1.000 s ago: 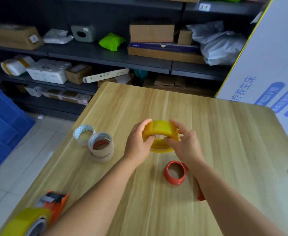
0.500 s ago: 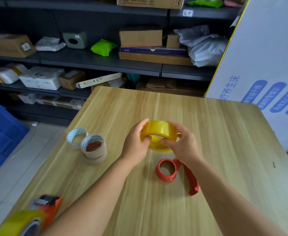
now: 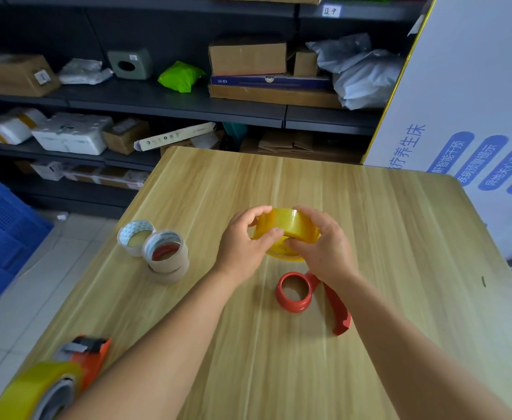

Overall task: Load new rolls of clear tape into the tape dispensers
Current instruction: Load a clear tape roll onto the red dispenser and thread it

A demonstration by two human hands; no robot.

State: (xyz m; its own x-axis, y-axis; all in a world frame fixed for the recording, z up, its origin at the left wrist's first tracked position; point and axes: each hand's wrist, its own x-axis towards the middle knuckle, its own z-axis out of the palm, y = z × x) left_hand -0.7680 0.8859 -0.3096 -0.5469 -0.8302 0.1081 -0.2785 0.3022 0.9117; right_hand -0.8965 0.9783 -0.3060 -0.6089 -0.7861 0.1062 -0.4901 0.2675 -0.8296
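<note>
While both your arms reach out over the pale wooden table point(image 3: 400, 237), your left hand point(image 3: 244, 247) and right hand point(image 3: 324, 247) hold the round yellow-clear roll of tape point(image 3: 288, 225) between them, lifted just above the table. Your left thumb and fingers curl around its left side. Your right fingers wrap over its right side, thumb under the near edge. Close to your right wrist lies the red plastic tape dispenser point(image 3: 294, 294), flat on the table.
</note>
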